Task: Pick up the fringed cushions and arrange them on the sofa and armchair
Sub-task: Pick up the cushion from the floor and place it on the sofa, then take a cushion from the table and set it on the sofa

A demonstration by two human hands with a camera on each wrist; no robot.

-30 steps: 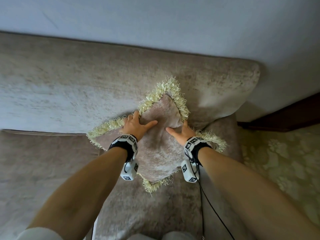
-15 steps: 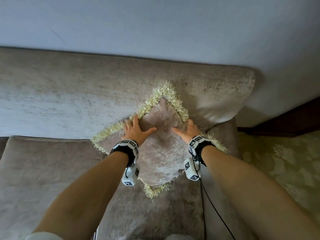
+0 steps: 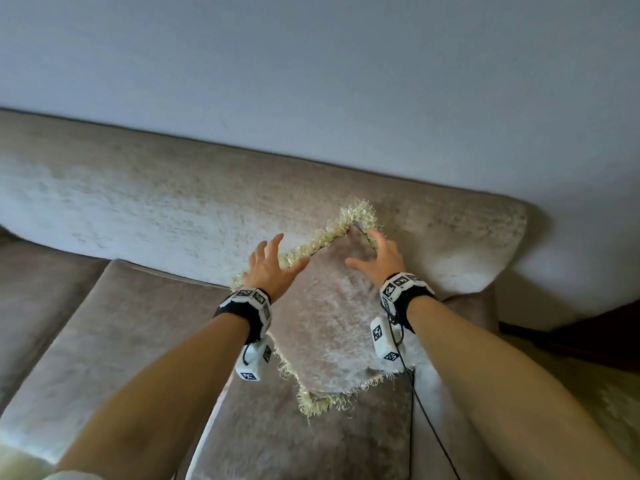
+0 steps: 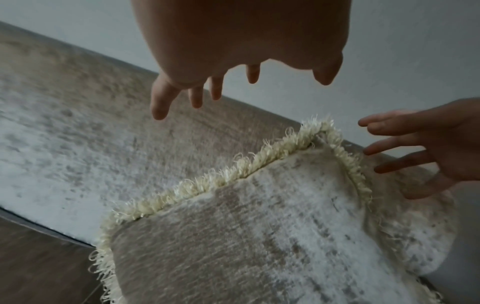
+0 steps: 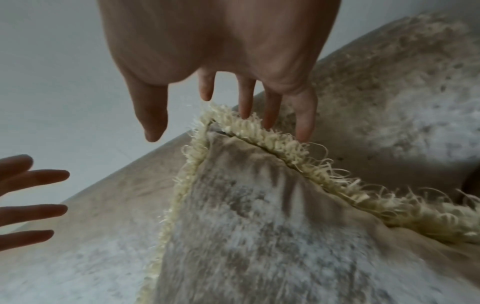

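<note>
Nearest the camera, both forearms reach forward, each wrist wrapped in a black band (image 3: pixel 246 308) carrying white blocks printed with black-and-white square marker patterns; no readable words show on them. Beyond the bands, the left hand (image 3: pixel 268 268) is spread wide, fingers straight and apart, holding nothing; in the left wrist view it hangs clear above the cushion's fringe. The right hand (image 3: pixel 379 259) is likewise a wide grip, fingers splayed and empty, its fingertips (image 5: pixel 302 131) right at the fringe on the cushion's upper right edge; whether they touch it cannot be told.

Between and below the two hands the fringed cushion (image 3: pixel 327 327) stands on one corner like a diamond, its long diagonal running away from the person, top corner pointing up. It sits on the sofa (image 3: pixel 138 209) seat and leans against the backrest beyond the hands. Farthest off is a plain pale wall (image 3: pixel 311 81).
</note>
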